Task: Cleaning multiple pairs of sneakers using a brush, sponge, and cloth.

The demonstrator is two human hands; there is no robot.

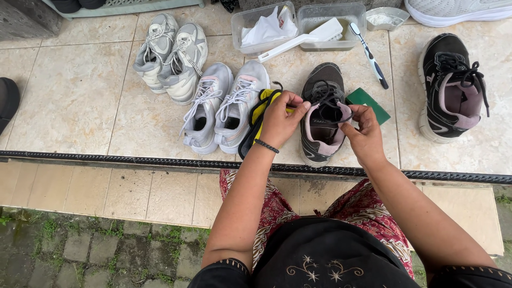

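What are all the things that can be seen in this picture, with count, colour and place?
Dark sneaker: 1, grey-black with pink lining, centre, laces pulled by both hands.
Black sneaker: 1, black and pink, right.
White sneakers: 2, white-grey, left of centre.
Grey sneakers: 2, upper left.
White shoe: 1, top right edge.
Yellow-black item: 1, under left hand.
Green block: 1, beside right hand.
Plastic tubs: 2, clear, top.
Scrub brush: 1, white, across tubs.
Toothbrush: 1, blue-white.
Left hand: 1, gripping lace.
Right hand: 1, gripping lace.

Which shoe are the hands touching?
The dark grey shoe with pink lining, between both hands. Its black twin and the pale sneakers lie untouched.
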